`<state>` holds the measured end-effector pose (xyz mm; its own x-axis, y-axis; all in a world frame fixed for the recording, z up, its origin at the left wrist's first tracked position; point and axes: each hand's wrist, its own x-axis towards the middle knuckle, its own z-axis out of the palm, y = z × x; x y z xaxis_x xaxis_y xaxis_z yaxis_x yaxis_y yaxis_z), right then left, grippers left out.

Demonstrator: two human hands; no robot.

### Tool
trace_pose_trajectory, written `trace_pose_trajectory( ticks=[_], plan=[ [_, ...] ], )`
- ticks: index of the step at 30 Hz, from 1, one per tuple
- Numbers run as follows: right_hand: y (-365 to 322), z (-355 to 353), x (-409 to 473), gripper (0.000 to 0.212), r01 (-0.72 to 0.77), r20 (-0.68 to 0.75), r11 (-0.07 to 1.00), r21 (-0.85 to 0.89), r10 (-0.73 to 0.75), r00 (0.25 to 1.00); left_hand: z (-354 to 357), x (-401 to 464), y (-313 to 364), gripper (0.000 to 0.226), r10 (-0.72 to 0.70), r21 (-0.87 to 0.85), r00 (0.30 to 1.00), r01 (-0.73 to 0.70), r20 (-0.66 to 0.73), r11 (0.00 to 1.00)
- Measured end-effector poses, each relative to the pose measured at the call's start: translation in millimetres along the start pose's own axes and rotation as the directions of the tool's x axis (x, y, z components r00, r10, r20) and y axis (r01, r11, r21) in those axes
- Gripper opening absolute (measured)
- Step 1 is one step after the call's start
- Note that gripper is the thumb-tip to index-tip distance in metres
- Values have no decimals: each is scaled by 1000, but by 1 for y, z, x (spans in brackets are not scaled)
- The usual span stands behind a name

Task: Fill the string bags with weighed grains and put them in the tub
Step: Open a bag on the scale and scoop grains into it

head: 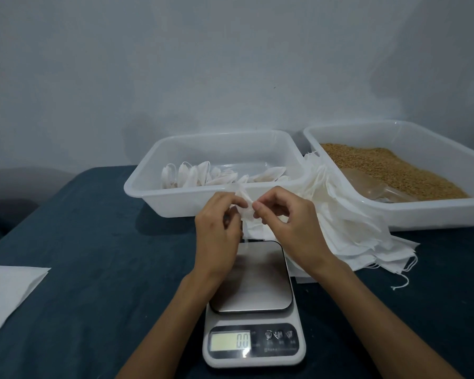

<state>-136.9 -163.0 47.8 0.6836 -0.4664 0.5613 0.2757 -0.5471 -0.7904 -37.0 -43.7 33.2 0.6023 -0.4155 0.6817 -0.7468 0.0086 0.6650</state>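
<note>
White and thin, a small string bag is held in the air between both hands, above the far edge of the scale and just in front of the near tub. The left hand has its fingers curled round the bag's left side, its grip clamped on the fabric. The right hand pinches the bag's upper edge between thumb and fingertips, its grip likewise closed on the bag. Whether the bag holds any grain cannot be told.

The scale's steel platform is bare and its display reads 0.0. Behind the hands, the near tub holds a row of filled bags along its left and front. To the right a loose pile of empty bags leans against a second tub and spills onto the dark blue surface, strings trailing at its right end. The second tub carries brown grains, with a clear scoop lying at their near edge. A flat white sheet lies at the far left of the surface.
</note>
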Motion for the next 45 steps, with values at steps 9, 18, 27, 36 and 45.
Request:
trace_pose_trajectory(
  ticks=[9, 18, 27, 36, 45],
  plan=[
    [0, -11, 3, 73, -48, 157, 993, -107, 65, 985, -4, 7, 10, 41, -271, -330, 949, 310, 160, 891],
    [8, -8, 2, 70, 141, 232, 925, -354, -59, 971, -5, 8, 7, 24, -292, -282, 909, 376, 298, 882],
    [18, -10, 4, 53, 206, 223, 841, -499, -105, 969, -7, 9, -3, 32, -291, -119, 925, 326, 242, 938],
    [18, -8, 3, 55, 248, 207, 807, -535, -160, 965, -2, 9, -10, 43, -295, -93, 887, 347, 356, 933],
    [18, -5, 1, 60, 238, 309, 852, -467, -95, 946, -4, 10, -10, 43, -282, -148, 875, 364, 393, 920]
  ],
)
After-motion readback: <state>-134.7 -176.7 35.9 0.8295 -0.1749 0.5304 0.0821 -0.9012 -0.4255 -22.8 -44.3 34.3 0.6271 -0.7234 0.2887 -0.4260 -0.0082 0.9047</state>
